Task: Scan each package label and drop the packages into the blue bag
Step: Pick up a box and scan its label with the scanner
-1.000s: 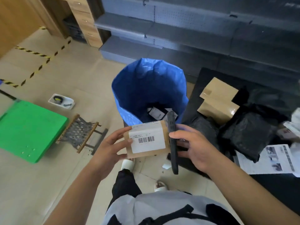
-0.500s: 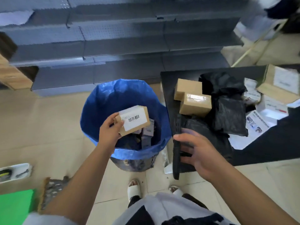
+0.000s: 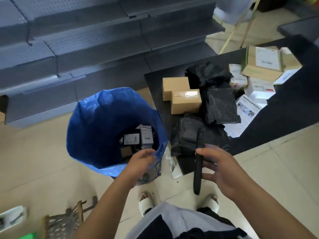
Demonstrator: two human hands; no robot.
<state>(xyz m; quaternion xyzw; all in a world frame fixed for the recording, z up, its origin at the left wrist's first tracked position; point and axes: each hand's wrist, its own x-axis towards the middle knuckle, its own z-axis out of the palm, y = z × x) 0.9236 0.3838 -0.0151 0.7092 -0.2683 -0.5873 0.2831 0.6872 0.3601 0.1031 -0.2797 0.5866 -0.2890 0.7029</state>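
Note:
The blue bag [image 3: 96, 118] stands open on the floor to the left of the black table [image 3: 155, 87]. Several labelled packages [image 3: 138, 138] lie at its bottom, a brown box [image 3: 126, 151] among them. My left hand [image 3: 140, 161] hovers over the bag's near rim, fingers relaxed and holding nothing. My right hand [image 3: 222, 171] grips a long black handheld scanner [image 3: 198, 169] upright at the table's near corner. On the table sit two small cardboard boxes [image 3: 185, 102] and several black poly mailers [image 3: 219, 104].
Grey metal shelving [image 3: 86, 49] runs behind the bag. More cartons [image 3: 262, 62] and printed sheets [image 3: 245, 109] cover the table's right part. A woven stool [image 3: 63, 223] and a white tray [image 3: 12, 216] are on the floor at lower left. My feet [image 3: 145, 202] stand by the bag.
My left hand carried the labelled brown box away from the scanner, over the bag, and let it go; the hand is now empty. The view swung right toward the table.

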